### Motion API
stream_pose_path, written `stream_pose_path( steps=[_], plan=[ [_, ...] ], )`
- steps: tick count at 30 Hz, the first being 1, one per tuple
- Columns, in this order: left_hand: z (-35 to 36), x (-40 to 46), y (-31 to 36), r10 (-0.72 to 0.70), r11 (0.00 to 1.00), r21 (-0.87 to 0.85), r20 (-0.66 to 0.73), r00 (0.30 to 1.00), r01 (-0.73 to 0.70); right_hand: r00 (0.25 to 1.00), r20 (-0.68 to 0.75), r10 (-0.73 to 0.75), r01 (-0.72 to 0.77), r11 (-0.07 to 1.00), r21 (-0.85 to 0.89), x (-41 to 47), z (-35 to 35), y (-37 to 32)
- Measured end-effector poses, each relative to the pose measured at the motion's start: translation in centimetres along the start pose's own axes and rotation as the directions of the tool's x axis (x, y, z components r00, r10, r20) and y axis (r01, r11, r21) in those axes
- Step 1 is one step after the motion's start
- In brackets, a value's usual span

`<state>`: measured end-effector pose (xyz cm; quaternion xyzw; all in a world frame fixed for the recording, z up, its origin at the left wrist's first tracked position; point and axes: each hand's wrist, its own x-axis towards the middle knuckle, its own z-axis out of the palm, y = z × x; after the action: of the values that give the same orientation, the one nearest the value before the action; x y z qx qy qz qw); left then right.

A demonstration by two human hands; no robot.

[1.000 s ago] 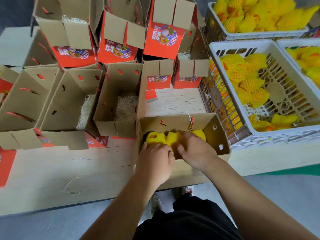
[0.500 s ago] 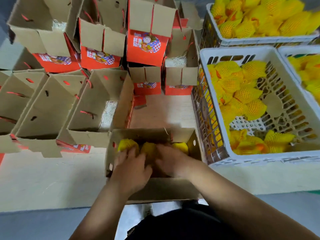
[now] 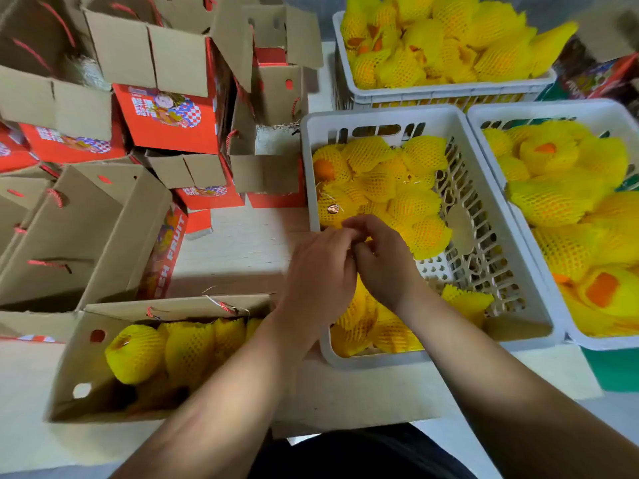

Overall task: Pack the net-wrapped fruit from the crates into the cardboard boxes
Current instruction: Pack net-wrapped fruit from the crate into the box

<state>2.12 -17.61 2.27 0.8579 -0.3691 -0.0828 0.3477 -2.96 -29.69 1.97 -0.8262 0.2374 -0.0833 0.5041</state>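
The open cardboard box (image 3: 81, 361) at the table's near left holds a row of yellow net-wrapped fruit (image 3: 135, 354). To its right stands a white plastic crate (image 3: 377, 361), partly filled with more net-wrapped fruit (image 3: 415, 205). My left hand (image 3: 321, 271) and my right hand (image 3: 383, 261) are pressed together above the crate's left side. Their fingers are curled with the tips meeting, and a scrap of yellow net shows between them. The hands hide how much of the fruit they hold.
Two more white crates of wrapped fruit stand at the right (image 3: 525, 110) and at the back (image 3: 449, 91). Open cardboard boxes (image 3: 103, 229) lie at the left, with red printed boxes (image 3: 166, 112) stacked behind. Bare table (image 3: 235, 243) shows between the boxes and the crate.
Both hands have left the cardboard box and moved right to the near crate. The view has swung right, so the box now sits at the lower left.
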Motion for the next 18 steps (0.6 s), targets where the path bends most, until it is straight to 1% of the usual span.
stream_pose_path(
  steps=[1,2,4,5,7,9,11,13,14,15,16,18],
  plan=[
    [1.0,1.5,0.4,0.022,0.992,0.124,0.064,0.998,-0.03,0.999,-0.012,0.029,-0.03,0.999,-0.045,0.9,-0.9,1.5],
    [2.0,2.8,0.5,0.029,0.967,0.248,0.131,0.991,-0.061,0.997,0.015,0.081,-0.079,0.991,-0.105,1.8,-1.6,3.0],
    [3.5,4.4,0.2,0.001,0.877,0.468,0.227,0.974,-0.11,0.972,0.136,0.193,-0.152,0.951,-0.269,3.5,-2.0,5.6],
    [4.0,4.8,-0.1,-0.025,0.827,0.55,0.242,0.97,-0.116,0.957,0.207,0.205,-0.125,0.931,-0.344,4.1,-1.8,6.5],
    [4.6,5.2,-0.5,-0.071,0.751,0.653,0.228,0.971,-0.098,0.917,0.357,0.178,0.018,0.876,-0.482,5.2,-0.3,8.0],
    [4.8,5.3,-0.5,-0.103,0.716,0.695,0.187,0.977,-0.057,0.857,0.482,0.181,0.169,0.785,-0.596,5.9,1.5,9.1],
    [4.7,5.1,-0.4,-0.119,0.717,0.697,0.143,0.982,-0.015,0.825,0.54,0.166,0.228,0.777,-0.587,6.0,3.0,10.1],
    [4.7,4.9,-0.4,-0.141,0.712,0.703,0.147,0.979,-0.003,0.832,0.549,0.076,0.249,0.834,-0.492,5.4,3.7,11.0],
    [4.8,4.9,-0.4,-0.146,0.707,0.707,0.157,0.977,-0.008,0.852,0.52,0.054,0.197,0.888,-0.415,5.2,3.8,11.1],
    [4.8,4.9,-0.4,-0.149,0.703,0.711,0.167,0.975,-0.014,0.882,0.467,0.061,0.095,0.949,-0.302,5.2,3.6,11.0],
    [4.8,4.9,-0.3,-0.152,0.701,0.713,0.176,0.972,-0.02,0.91,0.404,0.094,-0.009,0.978,-0.207,5.5,3.5,11.0],
    [4.7,5.1,-0.4,-0.146,0.714,0.7,0.181,0.973,-0.023,0.934,0.311,0.177,-0.143,0.981,-0.13,6.2,2.8,11.2]
  ],
)
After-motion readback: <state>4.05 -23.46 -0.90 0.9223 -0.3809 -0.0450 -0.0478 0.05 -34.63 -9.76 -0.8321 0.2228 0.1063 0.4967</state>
